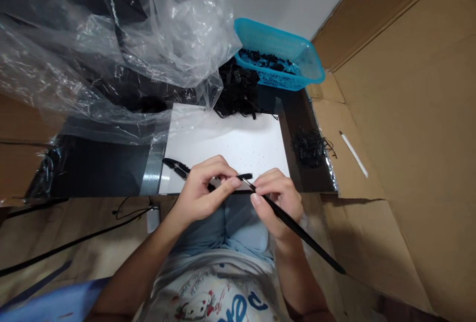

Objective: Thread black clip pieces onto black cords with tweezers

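Note:
My left hand is closed, thumb and fingertips pinching a small black strip-like piece that sticks out to the right. In my right hand is a slim black-handled tool with a thin metal tip; its handle tapers back past my wrist. The tip meets or nearly meets the black piece; I cannot tell which. Both hands are above the front edge of a white sheet. A black hand tool lies on the sheet, partly hidden behind my left hand.
Crumpled clear plastic covers the back left. A pile of black pieces sits behind the sheet, beside a blue basket holding more. On the right are a tangle of black strands, a white pen-like stick and a cardboard wall.

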Motion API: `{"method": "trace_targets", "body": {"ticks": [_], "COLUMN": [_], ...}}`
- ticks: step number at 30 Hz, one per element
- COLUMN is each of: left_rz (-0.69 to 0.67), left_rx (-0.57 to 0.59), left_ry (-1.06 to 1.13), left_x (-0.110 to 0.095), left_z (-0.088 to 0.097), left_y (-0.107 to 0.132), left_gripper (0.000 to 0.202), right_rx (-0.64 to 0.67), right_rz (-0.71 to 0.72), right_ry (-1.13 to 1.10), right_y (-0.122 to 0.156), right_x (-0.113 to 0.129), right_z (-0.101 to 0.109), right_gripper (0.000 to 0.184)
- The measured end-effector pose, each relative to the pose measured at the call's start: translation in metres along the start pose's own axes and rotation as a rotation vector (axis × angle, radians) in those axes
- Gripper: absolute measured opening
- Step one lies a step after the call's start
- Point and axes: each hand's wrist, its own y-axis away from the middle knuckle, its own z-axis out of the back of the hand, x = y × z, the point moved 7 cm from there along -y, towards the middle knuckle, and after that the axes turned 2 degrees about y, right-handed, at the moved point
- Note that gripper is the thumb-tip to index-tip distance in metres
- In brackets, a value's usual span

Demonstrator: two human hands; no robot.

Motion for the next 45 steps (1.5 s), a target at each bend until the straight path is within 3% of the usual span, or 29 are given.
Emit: {"method": "trace_targets", "body": {"ticks": [10, 18, 23, 30, 35, 39, 45], "left_rz": [0.001, 0.026, 0.193, 0.480, 0.531, 0.520, 0.349], "left_rx": [0.038, 0.076, 0.107, 0.156, 0.102, 0.086, -0.165], "left_ry": [-0.033, 0.014, 0.207, 0.656, 0.774, 0.747, 0.432], "left_x": [-0.007, -0.009, 0.001, 0.018, 0.019, 0.019, 0.019], "left_z": [0.000, -0.002, -0.007, -0.032, -0.038, -0.035, 0.001], "left_y": [0.001, 0.001, 0.004, 0.010, 0.013, 0.012, 0.007], "left_gripper": [0.009, 0.010, 0.017, 0.031, 0.032, 0.030, 0.023], "right_rx": [0.007, -0.082, -0.173, -0.374, -0.396, -0.380, -0.321], "right_rz": [-0.037, -0.119, -0.180, -0.174, -0.185, -0.173, -0.048], "right_ry": [-0.090, -0.211, -0.330, -0.329, -0.358, -0.343, -0.123], "right_y": [-0.002, 0.004, 0.011, 0.013, 0.008, 0.007, 0.006], "right_x": [-0.002, -0.006, -0.009, -0.004, -0.005, -0.002, -0.008], "right_z": [-0.002, -0.003, -0.010, -0.016, -0.020, -0.020, 0.003], "right_gripper": [0.021, 0.019, 0.014, 0.010, 0.011, 0.011, 0.014]}}
